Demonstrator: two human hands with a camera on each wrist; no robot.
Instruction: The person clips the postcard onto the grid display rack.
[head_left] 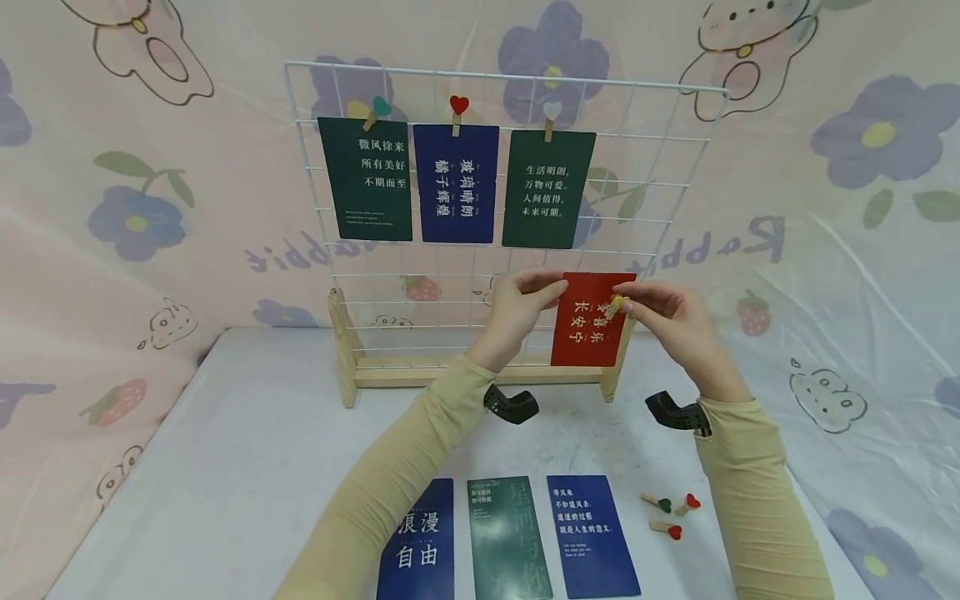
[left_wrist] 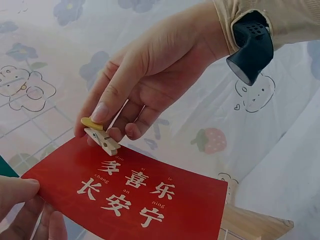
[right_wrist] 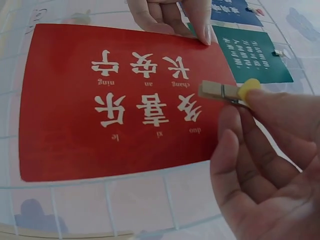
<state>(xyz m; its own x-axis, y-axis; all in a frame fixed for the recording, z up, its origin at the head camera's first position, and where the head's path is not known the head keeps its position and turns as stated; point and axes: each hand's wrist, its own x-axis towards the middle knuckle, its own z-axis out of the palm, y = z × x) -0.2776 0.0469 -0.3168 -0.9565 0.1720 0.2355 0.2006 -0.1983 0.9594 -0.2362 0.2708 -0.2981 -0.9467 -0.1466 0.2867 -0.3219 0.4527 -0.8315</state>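
A red card (head_left: 576,343) with white lettering is held in front of the lower right part of a white wire grid (head_left: 435,275). My left hand (head_left: 517,312) pinches the card by its upper left edge between thumb and fingers. At the card's right side, my right hand (head_left: 678,325) pinches a small wooden clothespin (right_wrist: 217,90) with a yellow top. In the right wrist view the clothespin's wooden end overlaps the card beside its lettering. Whether its jaws grip the card or the wire, I cannot tell.
Higher on the grid hang a green card (head_left: 367,187), a blue card (head_left: 457,187) and another green card (head_left: 551,192) under heart clothespins. The grid stands in a wooden base (head_left: 480,377). Three more cards and several heart clothespins (head_left: 665,531) lie on the white table (head_left: 187,467).
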